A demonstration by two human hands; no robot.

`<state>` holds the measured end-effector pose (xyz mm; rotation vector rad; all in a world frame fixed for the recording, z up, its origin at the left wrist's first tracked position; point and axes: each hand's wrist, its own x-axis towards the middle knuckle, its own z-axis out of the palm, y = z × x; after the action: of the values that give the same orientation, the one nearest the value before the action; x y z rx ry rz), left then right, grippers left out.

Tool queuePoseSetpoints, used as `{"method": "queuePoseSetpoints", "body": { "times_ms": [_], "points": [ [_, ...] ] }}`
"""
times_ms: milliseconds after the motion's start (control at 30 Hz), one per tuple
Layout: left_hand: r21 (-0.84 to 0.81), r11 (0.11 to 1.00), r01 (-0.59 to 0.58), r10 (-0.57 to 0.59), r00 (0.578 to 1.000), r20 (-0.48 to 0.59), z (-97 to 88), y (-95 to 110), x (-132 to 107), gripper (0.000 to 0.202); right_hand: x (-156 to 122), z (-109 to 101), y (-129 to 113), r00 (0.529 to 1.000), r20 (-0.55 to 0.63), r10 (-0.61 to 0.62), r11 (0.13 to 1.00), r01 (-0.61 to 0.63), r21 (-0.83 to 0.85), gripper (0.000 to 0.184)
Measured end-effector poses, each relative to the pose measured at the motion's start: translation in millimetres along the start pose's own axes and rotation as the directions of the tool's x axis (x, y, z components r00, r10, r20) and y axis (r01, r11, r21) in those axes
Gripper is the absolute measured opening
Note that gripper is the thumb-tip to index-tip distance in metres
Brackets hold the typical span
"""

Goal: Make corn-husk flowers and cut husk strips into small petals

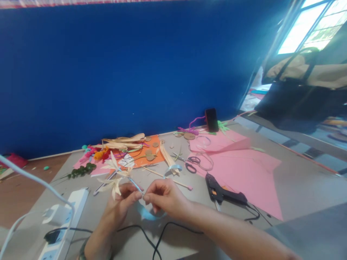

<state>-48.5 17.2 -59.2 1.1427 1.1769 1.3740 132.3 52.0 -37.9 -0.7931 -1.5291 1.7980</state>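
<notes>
My left hand [123, 202] is closed around the stem of a handmade flower, whose pale, papery petals [112, 171] spread above the fingers. Light blue ribbon covers the stem [135, 184]. Thumb and fingers of my right hand [164, 196] pinch at the stem's lower end, touching the left fingertips. From there a loose length of blue ribbon [148, 215] curls down below both hands. What exactly lies between the right fingertips is partly hidden. Just beyond the hands, a thin stick with a pink tip [188, 187] lies on the table.
A black glue gun [225, 193] lies at the right, by pink paper [244, 173]. Scissors [191, 164], a bundle of pale strips [168, 159] and orange paper [159, 155] are beyond. A white power strip [77, 206] is left; a black cable [141, 227] crosses in front.
</notes>
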Motion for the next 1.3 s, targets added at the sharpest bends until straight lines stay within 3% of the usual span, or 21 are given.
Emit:
{"method": "queuePoseSetpoints", "body": {
  "times_ms": [267, 433, 533, 700, 800, 967, 1133, 1300],
  "points": [
    [-0.21, 0.965, 0.158, -0.121, 0.976, 0.18, 11.4, 11, -4, 0.018, 2, -1, 0, 0.973, 0.218, 0.081, 0.959, -0.136, 0.248, 0.032],
    [-0.255, 0.957, 0.141, -0.059, 0.951, 0.304, 12.0, 10, -4, 0.016, 3, 2, 4, 0.953, 0.291, 0.09, 0.928, -0.186, 0.323, 0.03],
    [-0.239, 0.968, 0.076, -0.013, 0.967, 0.256, 12.5, 10, -2, 0.016, 5, 2, 6, 0.966, 0.237, 0.105, 0.935, -0.178, 0.307, 0.032],
    [-0.223, 0.974, 0.031, -0.003, 0.992, 0.124, 12.3, 5, 0, 0.018, 6, 4, 9, 0.995, 0.041, 0.091, 0.982, -0.096, 0.161, 0.032],
    [-0.209, 0.977, 0.026, -0.002, 0.993, 0.115, 10.5, 1, 1, 0.018, 4, 7, 10, 0.998, -0.003, 0.06, 0.989, -0.059, 0.135, 0.03],
    [-0.19, 0.982, 0.018, 0.017, 0.983, 0.182, 8.5, 3, 2, 0.016, 1, 7, 10, 0.998, 0.056, 0.031, 0.983, -0.04, 0.178, 0.031],
    [-0.138, 0.99, 0.031, -0.013, 0.991, 0.136, 8.4, 6, 2, 0.017, 2, 3, 6, 0.992, 0.122, 0.03, 0.978, -0.054, 0.202, 0.033],
    [-0.18, 0.983, 0.035, -0.007, 0.988, 0.157, 11.3, 6, 3, 0.014, 4, 2, 6, 0.984, 0.173, 0.036, 0.966, -0.079, 0.248, 0.033]
  ]
}}
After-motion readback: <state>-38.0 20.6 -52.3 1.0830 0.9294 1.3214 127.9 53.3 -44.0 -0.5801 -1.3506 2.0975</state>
